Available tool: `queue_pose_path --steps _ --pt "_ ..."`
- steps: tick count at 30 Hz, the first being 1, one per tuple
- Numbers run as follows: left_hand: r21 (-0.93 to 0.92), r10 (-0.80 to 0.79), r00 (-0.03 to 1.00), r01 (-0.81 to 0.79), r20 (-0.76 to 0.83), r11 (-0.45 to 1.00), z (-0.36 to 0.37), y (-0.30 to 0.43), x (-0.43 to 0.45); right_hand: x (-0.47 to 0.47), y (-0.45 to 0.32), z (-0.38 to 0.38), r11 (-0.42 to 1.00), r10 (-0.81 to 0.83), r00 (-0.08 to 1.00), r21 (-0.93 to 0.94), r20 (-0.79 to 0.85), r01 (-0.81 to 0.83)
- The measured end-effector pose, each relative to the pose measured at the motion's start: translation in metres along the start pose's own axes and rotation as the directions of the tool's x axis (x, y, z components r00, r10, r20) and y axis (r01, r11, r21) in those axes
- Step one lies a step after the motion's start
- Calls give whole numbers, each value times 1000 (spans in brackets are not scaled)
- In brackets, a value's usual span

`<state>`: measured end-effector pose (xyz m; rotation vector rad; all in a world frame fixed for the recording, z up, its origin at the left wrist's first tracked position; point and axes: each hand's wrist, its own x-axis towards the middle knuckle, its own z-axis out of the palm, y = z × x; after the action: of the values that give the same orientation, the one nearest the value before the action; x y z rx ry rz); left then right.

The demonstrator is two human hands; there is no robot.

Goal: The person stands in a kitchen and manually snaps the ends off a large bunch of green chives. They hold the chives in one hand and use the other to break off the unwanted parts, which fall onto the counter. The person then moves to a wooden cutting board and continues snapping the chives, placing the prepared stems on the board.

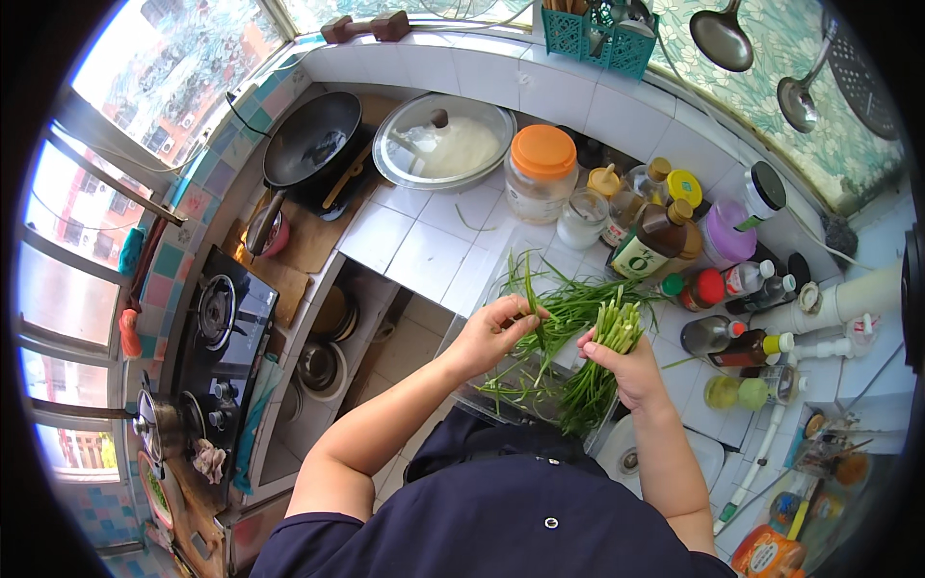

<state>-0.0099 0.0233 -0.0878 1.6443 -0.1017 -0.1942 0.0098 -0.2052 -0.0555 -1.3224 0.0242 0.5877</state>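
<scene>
My right hand (pixel 621 365) grips a thick bunch of green stalks (pixel 618 324), probably Chinese chives. Their pale cut ends point away from me, and the leafy ends hang down towards my body. To its left, my left hand (pixel 491 336) pinches a thin green blade (pixel 535 300) between thumb and fingers. Loose long green leaves (pixel 560 303) lie spread over the white tiled counter beneath and beyond both hands. Some of them rest on what looks like a clear plastic sheet or tray (pixel 488 397) in front of me.
Behind the greens stand an orange-lidded jar (pixel 542 173), a glass jar (pixel 582 217) and several sauce bottles (pixel 654 242). A lidded bowl (pixel 441 141) and a black wok (pixel 314 141) sit further left. The gas stove (pixel 224 339) is at left, a white sink (pixel 694 455) at right.
</scene>
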Motion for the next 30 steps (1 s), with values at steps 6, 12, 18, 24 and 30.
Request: queue_pose_path --steps 6,12,18,24,30 --pt "344 115 990 -134 75 929 9 35 3 3 -29 20 977 -188 979 86 -73 194" --pt "474 282 918 -386 277 791 28 39 -1 12 -36 10 982 -170 985 87 -7 170" --pt "295 -42 975 -25 219 955 16 43 6 -7 -46 -10 927 -276 934 193 -228 322" --pt "147 -164 972 139 167 979 -6 24 6 -22 -66 -28 881 -413 864 114 -289 459" --pt "100 -30 979 10 203 995 7 50 11 -13 -30 -9 970 -242 954 -15 -178 244"
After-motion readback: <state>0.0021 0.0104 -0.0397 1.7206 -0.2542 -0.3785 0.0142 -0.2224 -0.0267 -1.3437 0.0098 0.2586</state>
